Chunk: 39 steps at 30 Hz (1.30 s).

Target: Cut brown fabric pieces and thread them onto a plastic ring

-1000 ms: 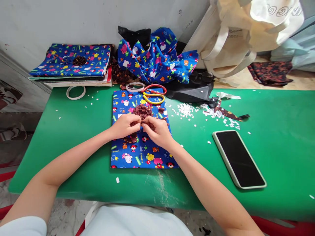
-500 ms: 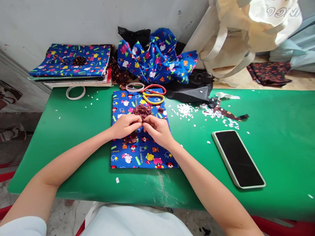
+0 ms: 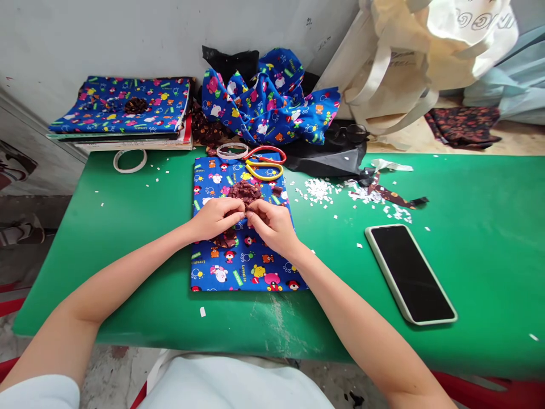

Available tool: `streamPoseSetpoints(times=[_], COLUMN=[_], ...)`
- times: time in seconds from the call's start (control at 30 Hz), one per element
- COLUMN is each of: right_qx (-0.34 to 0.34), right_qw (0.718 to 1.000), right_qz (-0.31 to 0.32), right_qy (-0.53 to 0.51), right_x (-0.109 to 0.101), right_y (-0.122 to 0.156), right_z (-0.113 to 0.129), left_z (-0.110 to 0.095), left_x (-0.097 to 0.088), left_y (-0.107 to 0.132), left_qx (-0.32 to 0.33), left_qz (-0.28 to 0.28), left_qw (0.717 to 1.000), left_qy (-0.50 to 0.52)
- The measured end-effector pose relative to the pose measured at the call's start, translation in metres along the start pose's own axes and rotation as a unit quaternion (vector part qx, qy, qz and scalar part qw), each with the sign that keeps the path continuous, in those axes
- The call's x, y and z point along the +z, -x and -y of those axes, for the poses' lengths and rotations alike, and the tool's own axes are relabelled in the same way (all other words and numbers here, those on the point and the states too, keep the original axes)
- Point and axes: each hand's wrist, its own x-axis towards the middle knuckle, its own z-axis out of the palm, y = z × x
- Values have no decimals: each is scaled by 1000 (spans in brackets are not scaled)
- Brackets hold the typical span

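A flat blue cartoon-print cloth (image 3: 242, 267) lies on the green table (image 3: 128, 238). On its far part sits a heap of small dark red-brown fabric pieces (image 3: 246, 191). My left hand (image 3: 216, 217) and my right hand (image 3: 273, 225) meet fingertip to fingertip just below the heap, pinching one small dark fabric piece (image 3: 247, 209) between them. More dark pieces lie under my left hand.
Red and yellow scissors (image 3: 264, 163) and two tape rings (image 3: 130, 161) lie behind the cloth. A dark phone (image 3: 410, 274) rests to the right. White paper bits (image 3: 320, 190), crumpled blue fabric (image 3: 272, 105), a stack of covered books (image 3: 123, 111) and a canvas bag (image 3: 404, 62) line the back.
Both hands stay joined at the fabric piece; only the fingers shift slightly. The view has drifted a little.
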Motion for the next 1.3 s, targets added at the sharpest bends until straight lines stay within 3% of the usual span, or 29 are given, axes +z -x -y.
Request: streamPoseSetpoints(times=[0.53,1.3], right_qx=[-45,41], right_qw=[997,999], right_qz=[-12,11], right_qy=[67,-7], right_x=[3,1], right_y=[1,-2], right_z=[3,4], left_z=[-1,-1], left_x=[3,1], left_y=[-1,-1], left_qx=[-15,-6], left_qz=[-14,7], left_qw=[999,999], left_qy=[-30,40])
